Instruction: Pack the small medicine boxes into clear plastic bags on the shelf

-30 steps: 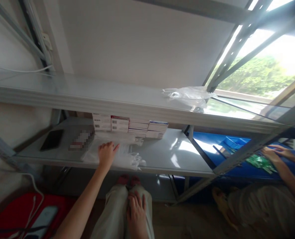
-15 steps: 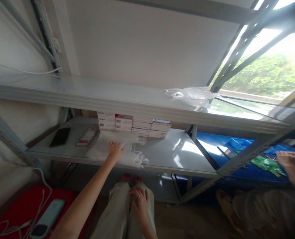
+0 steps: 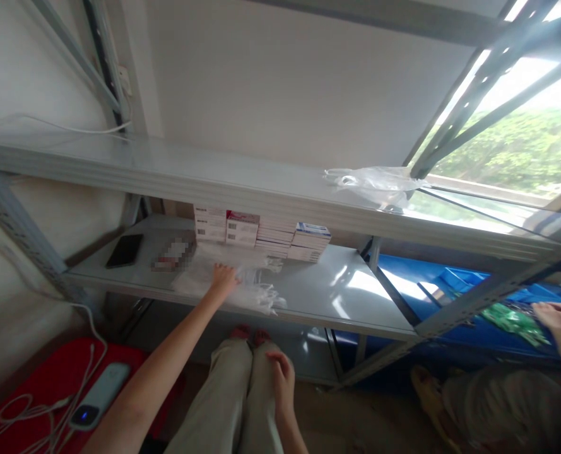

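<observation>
My left hand (image 3: 224,279) reaches to the middle shelf, its fingers curled onto a pile of clear plastic bags (image 3: 197,274). The crumpled bag handles spread to the right of the hand, near the shelf's front edge. Behind the bags stand stacked small cardboard boxes (image 3: 242,229), white with red or blue printed tops. My right hand (image 3: 283,375) rests against my right knee, fingers loosely bent and holding nothing.
A dark phone (image 3: 125,250) lies at the shelf's left end beside a blurred-out item (image 3: 172,254). Another clear bag (image 3: 375,181) sits on the upper shelf (image 3: 242,173). Lower left, a power bank (image 3: 101,396) rests on a red stool (image 3: 34,378). A co-worker's hand (image 3: 552,314) is near green packets (image 3: 514,325).
My right hand has shifted right across the knee, and its fingers are less spread. My left hand stays on the bags. The whole view has shifted slightly.
</observation>
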`<state>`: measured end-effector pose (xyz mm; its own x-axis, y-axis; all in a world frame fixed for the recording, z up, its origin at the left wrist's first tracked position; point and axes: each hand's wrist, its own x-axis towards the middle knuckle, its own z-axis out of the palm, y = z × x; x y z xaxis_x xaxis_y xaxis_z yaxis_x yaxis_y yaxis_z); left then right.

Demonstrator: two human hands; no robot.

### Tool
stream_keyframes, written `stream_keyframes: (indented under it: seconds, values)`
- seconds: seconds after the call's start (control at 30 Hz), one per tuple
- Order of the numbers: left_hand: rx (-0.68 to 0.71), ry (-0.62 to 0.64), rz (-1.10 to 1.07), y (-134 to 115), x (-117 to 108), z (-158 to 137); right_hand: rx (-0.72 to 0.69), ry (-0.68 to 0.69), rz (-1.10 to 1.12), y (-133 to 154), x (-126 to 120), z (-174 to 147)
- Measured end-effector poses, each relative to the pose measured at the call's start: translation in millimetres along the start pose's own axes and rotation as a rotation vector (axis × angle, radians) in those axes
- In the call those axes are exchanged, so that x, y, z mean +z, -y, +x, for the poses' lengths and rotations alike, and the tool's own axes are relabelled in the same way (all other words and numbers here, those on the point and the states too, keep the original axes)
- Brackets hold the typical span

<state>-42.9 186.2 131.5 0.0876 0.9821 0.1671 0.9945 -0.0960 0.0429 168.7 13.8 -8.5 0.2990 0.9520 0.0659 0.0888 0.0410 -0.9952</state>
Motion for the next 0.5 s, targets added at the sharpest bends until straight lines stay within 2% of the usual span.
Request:
stream_keyframes:
  seconds: [0.13,0.3,0.4,0.5]
  values:
    - [0.013,0.028,-0.071,6,-2,2,-0.021,0.002,0.037,17,-6,13]
    - [-0.025,0.019,-0.162,17,-12,6,-0.133,0.037,0.006,75,1,60]
    - [-0.03,-0.018,-0.202,22,-25,6,-0.156,0.134,0.02,117,24,97]
    - [-0.047,-0.028,-0.19,24,-41,5,-0.059,0.282,-0.045,153,64,128]
